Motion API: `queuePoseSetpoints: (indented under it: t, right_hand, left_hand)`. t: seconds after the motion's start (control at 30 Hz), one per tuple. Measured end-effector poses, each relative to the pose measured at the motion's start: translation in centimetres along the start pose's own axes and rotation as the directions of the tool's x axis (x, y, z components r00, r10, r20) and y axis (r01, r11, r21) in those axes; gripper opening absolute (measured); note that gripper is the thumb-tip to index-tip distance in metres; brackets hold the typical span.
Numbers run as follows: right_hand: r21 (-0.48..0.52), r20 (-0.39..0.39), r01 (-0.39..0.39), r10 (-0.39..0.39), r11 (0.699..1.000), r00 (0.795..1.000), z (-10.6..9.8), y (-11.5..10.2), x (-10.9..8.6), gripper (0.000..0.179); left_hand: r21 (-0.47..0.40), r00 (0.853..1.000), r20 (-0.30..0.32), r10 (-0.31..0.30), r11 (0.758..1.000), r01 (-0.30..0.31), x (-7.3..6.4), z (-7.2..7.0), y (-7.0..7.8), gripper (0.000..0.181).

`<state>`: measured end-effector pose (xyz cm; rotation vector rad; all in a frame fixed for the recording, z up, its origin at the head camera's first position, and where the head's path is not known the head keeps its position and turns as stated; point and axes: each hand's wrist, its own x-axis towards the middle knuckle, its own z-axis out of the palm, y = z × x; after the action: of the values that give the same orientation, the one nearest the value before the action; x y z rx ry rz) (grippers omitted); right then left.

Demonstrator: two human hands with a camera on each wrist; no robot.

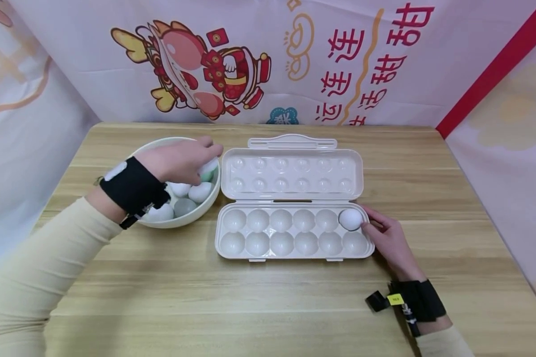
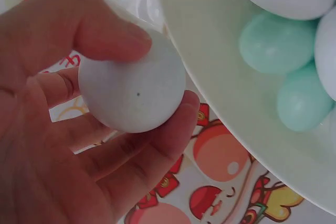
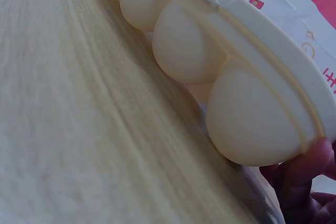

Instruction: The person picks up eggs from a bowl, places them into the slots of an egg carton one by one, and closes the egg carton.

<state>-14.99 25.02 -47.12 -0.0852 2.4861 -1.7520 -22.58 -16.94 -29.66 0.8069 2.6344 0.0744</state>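
My left hand (image 1: 178, 159) is over the right side of a white bowl (image 1: 195, 217), holding a white egg (image 2: 134, 95) between thumb and fingers. A small dark dot marks its shell. Inside the bowl lie white eggs (image 1: 201, 192), pale green eggs (image 2: 277, 43) and a greyish one (image 1: 185, 207); my wrist hides part of them. With the thumb at its rim, my right hand (image 1: 389, 243) grips the right end of a white plastic egg carton (image 1: 270, 231). One white egg (image 1: 350, 218) sits in the back right cup; the other cups hold none.
The carton's lid (image 1: 292, 171) is folded open towards the back, close beside the bowl. Both stand on a wood-grain table (image 1: 250, 307). A printed cloth (image 1: 303, 59) with red cartoon figures and characters hangs behind the table's back edge.
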Motion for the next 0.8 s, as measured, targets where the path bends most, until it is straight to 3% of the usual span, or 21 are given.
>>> queuePoseSetpoints:
  t: [0.47, 0.8]
  right_hand:
    - [0.027, -0.006, -0.006, 0.007, 1.000, 1.000, 0.0, 0.1, -0.1, 0.043]
    - [0.044, -0.011, 0.004, -0.003, 0.999, 1.000, 0.1, -0.2, 0.0, 0.042]
  left_hand:
    - [0.041, 0.994, -0.042, 0.102, 0.994, -0.100, 2.2, 0.5, 3.2, 0.050]
    - [0.123, 0.982, 0.007, 0.189, 0.974, -0.189, 3.3, 0.9, 5.4, 0.052]
